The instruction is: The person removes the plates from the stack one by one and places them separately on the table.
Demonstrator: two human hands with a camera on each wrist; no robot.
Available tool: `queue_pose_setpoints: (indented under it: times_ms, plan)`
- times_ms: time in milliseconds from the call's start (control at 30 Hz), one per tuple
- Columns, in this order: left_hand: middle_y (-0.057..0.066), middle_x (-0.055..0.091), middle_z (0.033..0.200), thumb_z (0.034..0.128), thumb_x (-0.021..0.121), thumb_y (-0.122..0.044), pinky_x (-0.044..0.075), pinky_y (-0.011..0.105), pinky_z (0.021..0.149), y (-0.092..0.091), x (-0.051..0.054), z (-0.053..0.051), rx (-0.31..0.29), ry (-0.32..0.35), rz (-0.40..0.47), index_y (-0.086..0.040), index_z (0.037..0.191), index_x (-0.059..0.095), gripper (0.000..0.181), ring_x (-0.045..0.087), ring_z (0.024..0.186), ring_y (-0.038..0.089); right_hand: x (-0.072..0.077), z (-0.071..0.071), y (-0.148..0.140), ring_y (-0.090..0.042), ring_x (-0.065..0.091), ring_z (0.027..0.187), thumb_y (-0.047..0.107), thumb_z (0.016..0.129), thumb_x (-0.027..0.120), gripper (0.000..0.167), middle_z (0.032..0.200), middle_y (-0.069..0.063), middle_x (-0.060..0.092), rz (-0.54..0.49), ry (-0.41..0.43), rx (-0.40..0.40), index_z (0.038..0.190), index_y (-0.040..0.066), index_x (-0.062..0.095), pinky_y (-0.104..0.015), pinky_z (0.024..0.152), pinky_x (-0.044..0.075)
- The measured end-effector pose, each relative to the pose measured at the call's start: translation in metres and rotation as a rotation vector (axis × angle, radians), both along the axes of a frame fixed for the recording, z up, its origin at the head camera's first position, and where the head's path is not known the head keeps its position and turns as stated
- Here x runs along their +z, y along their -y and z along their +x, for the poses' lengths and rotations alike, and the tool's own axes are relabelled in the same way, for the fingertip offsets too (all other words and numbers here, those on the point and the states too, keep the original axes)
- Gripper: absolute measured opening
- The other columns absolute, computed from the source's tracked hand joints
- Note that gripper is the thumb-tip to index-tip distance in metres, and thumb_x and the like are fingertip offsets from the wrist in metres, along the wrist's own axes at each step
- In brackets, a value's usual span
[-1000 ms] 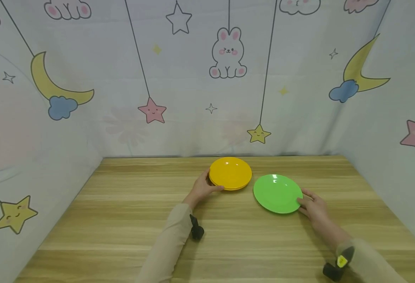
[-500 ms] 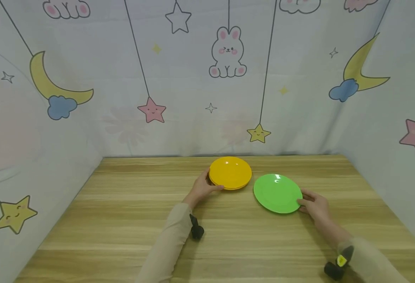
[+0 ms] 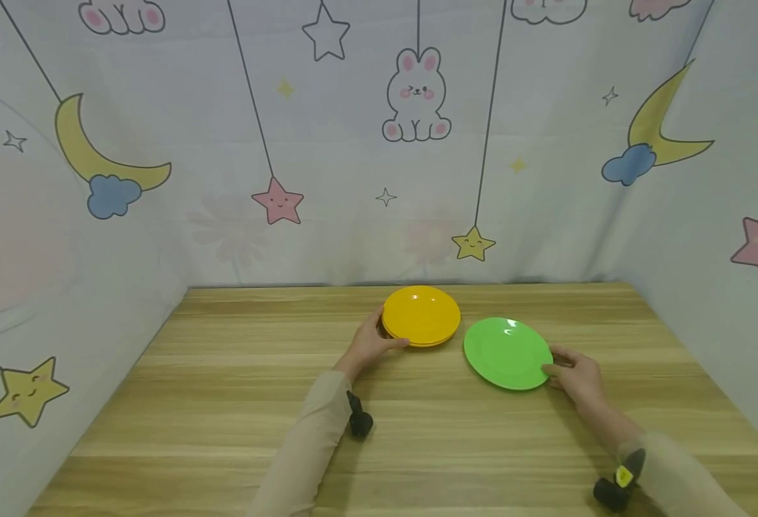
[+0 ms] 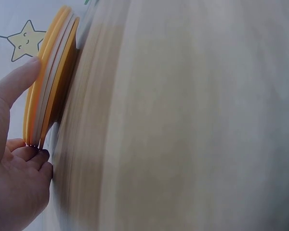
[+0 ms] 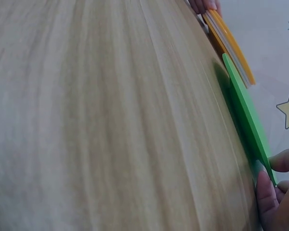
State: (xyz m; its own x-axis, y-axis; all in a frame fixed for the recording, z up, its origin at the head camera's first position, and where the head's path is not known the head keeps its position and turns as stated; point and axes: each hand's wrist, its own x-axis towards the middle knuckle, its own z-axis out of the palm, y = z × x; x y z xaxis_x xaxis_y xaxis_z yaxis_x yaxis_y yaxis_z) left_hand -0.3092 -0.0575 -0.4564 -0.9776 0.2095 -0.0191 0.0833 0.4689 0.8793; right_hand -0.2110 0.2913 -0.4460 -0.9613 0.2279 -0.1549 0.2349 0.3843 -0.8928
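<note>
A small stack of yellow plates [image 3: 420, 314] is near the back of the table, and my left hand [image 3: 367, 343] holds it by its left rim. In the left wrist view the thumb lies on the upper rim of the stack [image 4: 52, 72] and the fingertips sit at its lower edge; pale layers show between the yellow ones. To the right, my right hand [image 3: 578, 380] pinches the right rim of a green plate [image 3: 507, 353], thumb on top and fingers beneath. The right wrist view shows this plate [image 5: 248, 118] edge-on, just above the tabletop, apart from the yellow stack in the head view.
The wood-grain table [image 3: 224, 416] stretches in front of both forearms. A pale curtain [image 3: 353, 143] printed with stars, moons and a rabbit encloses the back and both sides. A black wrist camera [image 3: 359, 424] is strapped on each sleeve.
</note>
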Motion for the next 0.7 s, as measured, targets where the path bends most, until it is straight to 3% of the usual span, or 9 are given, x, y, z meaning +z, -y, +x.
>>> queue_pose_setpoints:
  times_ms: [333, 533, 600, 700]
  plan:
    - [0.011, 0.027, 0.146, 0.0719, 0.077, -0.029, 0.019, 0.039, 0.111, 0.000, -0.001, 0.000, 0.005, 0.001, 0.005, -0.005, 0.143, 0.022, 0.093, 0.022, 0.135, 0.024, 0.006, 0.000, -0.002, -0.012, 0.054, 0.096, 0.013, 0.087, 0.057, 0.056, 0.135, -0.029, 0.035, -0.016, 0.002, 0.025, 0.134, -0.009, 0.034, -0.017, 0.073, 0.051]
    - [0.012, 0.027, 0.146, 0.0722, 0.077, -0.029, 0.019, 0.040, 0.111, 0.000, 0.000, 0.001, 0.000, -0.003, 0.010, -0.004, 0.143, 0.023, 0.093, 0.023, 0.135, 0.025, 0.015, -0.004, -0.004, -0.034, 0.041, 0.120, 0.027, 0.090, 0.053, 0.062, 0.138, -0.026, 0.035, 0.035, -0.013, 0.032, 0.136, -0.007, 0.030, -0.032, 0.091, 0.046]
    - [0.011, 0.028, 0.146, 0.0722, 0.077, -0.029, 0.019, 0.040, 0.111, 0.000, 0.000, 0.000, -0.001, -0.002, 0.011, -0.004, 0.143, 0.023, 0.093, 0.023, 0.135, 0.025, 0.017, -0.006, -0.004, -0.036, 0.040, 0.121, 0.029, 0.091, 0.053, 0.064, 0.137, -0.027, 0.035, 0.048, -0.023, 0.041, 0.137, -0.008, 0.030, -0.032, 0.091, 0.046]
    - [0.011, 0.028, 0.146, 0.0721, 0.077, -0.029, 0.019, 0.039, 0.111, 0.000, 0.000, 0.000, -0.003, -0.001, 0.011, -0.005, 0.143, 0.023, 0.093, 0.023, 0.135, 0.024, 0.020, -0.011, -0.001, -0.036, 0.041, 0.120, 0.029, 0.091, 0.054, 0.064, 0.138, -0.027, 0.035, 0.037, -0.034, 0.061, 0.137, -0.008, 0.029, -0.023, 0.082, 0.050]
